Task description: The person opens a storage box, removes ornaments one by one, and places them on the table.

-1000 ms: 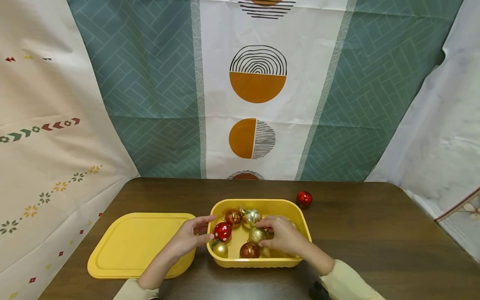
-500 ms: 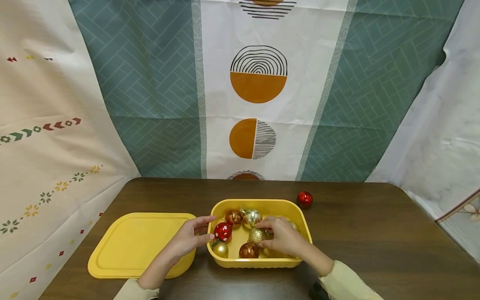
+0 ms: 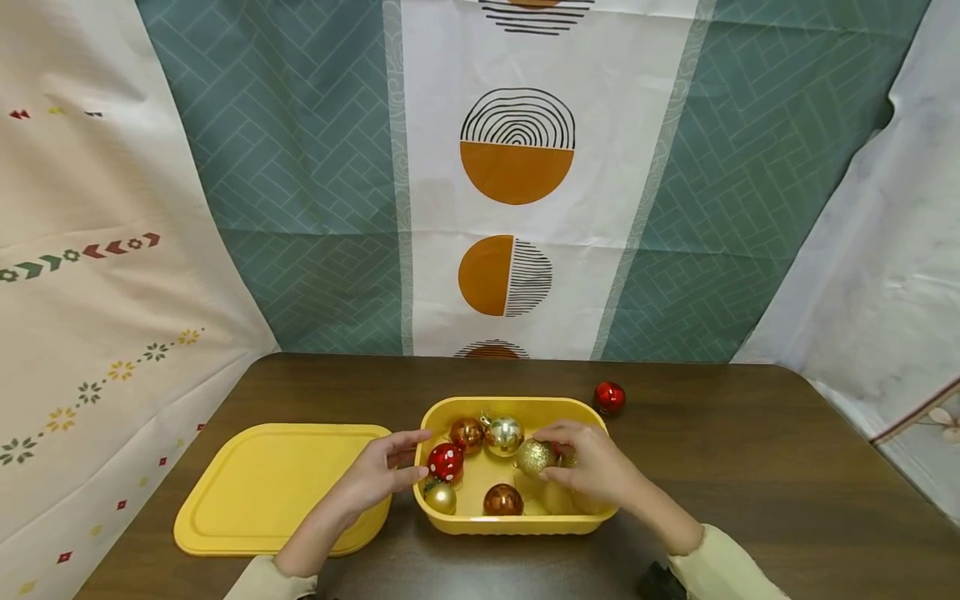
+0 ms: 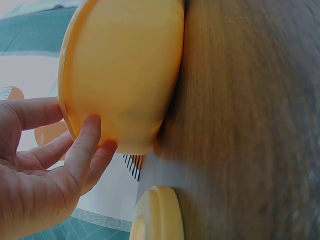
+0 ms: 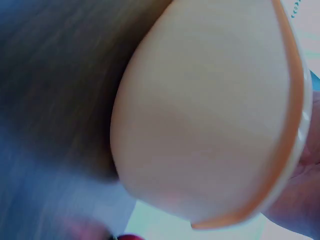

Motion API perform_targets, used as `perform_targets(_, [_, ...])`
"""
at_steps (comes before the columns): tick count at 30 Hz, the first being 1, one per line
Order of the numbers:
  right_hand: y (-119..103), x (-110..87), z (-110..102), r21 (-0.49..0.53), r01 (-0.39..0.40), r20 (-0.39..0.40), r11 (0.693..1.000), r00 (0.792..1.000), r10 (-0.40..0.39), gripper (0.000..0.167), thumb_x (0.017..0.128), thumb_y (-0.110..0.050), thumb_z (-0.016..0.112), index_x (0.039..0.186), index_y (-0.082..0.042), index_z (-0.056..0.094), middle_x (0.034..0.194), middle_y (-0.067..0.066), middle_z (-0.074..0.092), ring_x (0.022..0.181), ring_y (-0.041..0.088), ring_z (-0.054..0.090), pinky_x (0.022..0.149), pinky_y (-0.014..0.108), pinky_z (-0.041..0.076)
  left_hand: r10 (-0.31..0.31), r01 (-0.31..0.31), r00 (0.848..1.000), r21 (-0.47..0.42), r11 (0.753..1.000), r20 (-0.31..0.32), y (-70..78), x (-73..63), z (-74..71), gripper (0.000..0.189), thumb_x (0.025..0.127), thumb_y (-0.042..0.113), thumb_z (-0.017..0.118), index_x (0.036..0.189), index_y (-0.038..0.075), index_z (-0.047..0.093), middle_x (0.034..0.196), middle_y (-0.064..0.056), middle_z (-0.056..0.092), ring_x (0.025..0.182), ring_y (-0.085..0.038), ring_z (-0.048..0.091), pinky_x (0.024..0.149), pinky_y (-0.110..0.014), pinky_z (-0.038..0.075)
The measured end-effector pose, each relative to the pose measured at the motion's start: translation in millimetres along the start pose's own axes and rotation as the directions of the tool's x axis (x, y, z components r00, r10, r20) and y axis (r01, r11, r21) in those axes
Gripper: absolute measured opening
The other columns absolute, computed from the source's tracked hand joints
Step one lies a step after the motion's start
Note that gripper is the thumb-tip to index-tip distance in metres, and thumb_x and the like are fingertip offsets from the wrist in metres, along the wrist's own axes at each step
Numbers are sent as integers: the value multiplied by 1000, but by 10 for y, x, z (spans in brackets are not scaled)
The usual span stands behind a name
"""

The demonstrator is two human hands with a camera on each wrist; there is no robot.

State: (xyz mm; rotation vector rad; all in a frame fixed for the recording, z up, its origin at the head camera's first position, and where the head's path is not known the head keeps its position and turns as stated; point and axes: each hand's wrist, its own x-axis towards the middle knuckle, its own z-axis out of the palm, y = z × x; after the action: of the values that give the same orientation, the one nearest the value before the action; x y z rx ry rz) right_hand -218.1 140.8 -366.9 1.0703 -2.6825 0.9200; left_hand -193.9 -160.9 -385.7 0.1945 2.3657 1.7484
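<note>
In the head view, my right hand (image 3: pixel 596 462) pinches a gold glitter bauble (image 3: pixel 536 457) inside a yellow plastic box (image 3: pixel 517 526). My left hand (image 3: pixel 375 475) touches the box's left side with extended fingers; in the left wrist view, fingertips (image 4: pixel 91 122) rest on its outer wall (image 4: pixel 125 75). Also in the box are a copper bauble (image 3: pixel 467 434), a shiny pale gold bauble (image 3: pixel 504 436), a red bauble with white dots (image 3: pixel 446 462), a matte gold bauble (image 3: pixel 440 498) and another copper bauble (image 3: pixel 502 500). My right hand partly hides other baubles.
A yellow lid (image 3: pixel 270 487) lies flat on the dark wooden table (image 3: pixel 750 467), left of the box. Near the box's far right corner sits a red bauble (image 3: pixel 609 397). Patterned cloth (image 3: pixel 517 275) hangs behind the table.
My right hand has shifted to the right, carrying the gold glitter bauble with it inside the box. The front copper bauble has moved slightly right. My left hand stays at the box's side.
</note>
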Motion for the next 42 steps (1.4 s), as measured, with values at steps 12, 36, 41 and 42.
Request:
perform_targets(12, [156, -163, -313, 29, -99, -158, 995, 982, 102, 41, 68, -2, 77, 107, 4, 64, 104, 13, 62, 91, 26, 62, 75, 31, 52, 3, -3, 1000, -9, 1000, 0, 3, 1, -18, 49, 82, 4, 64, 128, -2, 49, 128, -25, 47, 113, -40, 47, 82, -40, 50])
perform_targets(36, [806, -517, -737, 68, -322, -341, 944, 882, 325, 44, 72, -12, 76, 109, 7, 62, 103, 23, 63, 84, 22, 66, 66, 15, 50, 16, -15, 1000, -29, 999, 18, -9, 9, -23, 50, 82, 5, 64, 128, -3, 47, 127, -26, 47, 112, -38, 48, 80, -38, 51])
perform_targets(41, [971, -550, -721, 117, -390, -266, 914, 874, 407, 48, 75, -15, 74, 113, 9, 59, 106, 26, 62, 88, 32, 65, 66, 21, 52, 30, -29, 999, -31, 999, 30, -10, -3, -20, 51, 83, 6, 64, 129, -4, 46, 127, -27, 46, 111, -37, 49, 80, -37, 51])
perform_targets(42, [1004, -553, -716, 130, -401, -254, 907, 870, 421, 48, 75, -15, 74, 113, 10, 59, 106, 27, 62, 89, 33, 64, 67, 22, 53, 34, -33, 999, -31, 999, 32, -10, -5, -19, 51, 83, 6, 64, 129, -4, 46, 127, -27, 46, 111, -37, 49, 79, -37, 51])
